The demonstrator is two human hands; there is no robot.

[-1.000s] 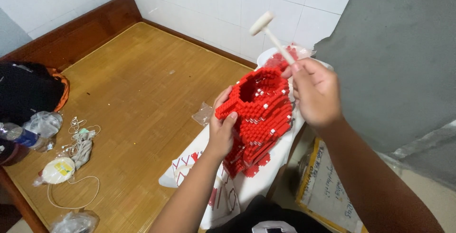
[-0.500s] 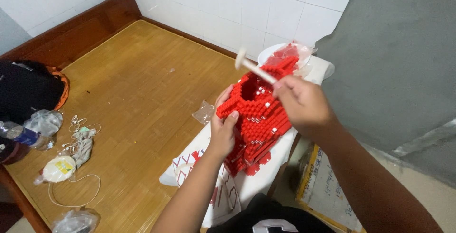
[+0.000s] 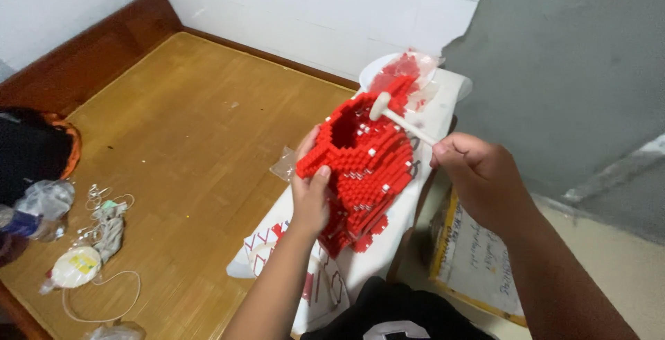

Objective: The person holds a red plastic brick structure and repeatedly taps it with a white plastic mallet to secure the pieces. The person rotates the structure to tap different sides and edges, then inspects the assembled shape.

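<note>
A hollow red model built of small bricks [image 3: 364, 167] rests on a white sheet [image 3: 377, 260]. My left hand [image 3: 309, 191] grips its near left rim, thumb over the edge. My right hand [image 3: 478, 177] holds the handle of a small white hammer [image 3: 395, 115], whose head sits on the model's upper rim. A white plate [image 3: 377, 73] with loose red bricks in a clear bag [image 3: 409, 76] lies just behind the model.
A wooden bed platform [image 3: 173, 146] spreads to the left, with a dark bag [image 3: 31, 149], plastic wrappers [image 3: 41, 205], a round white case and cord [image 3: 73, 267] at its left edge. A paper booklet [image 3: 474, 257] lies on the floor at right, below a grey wall [image 3: 575, 70].
My right hand has swung the hammer down from raised above the model onto its upper rim. The left hand keeps its grip on the model.
</note>
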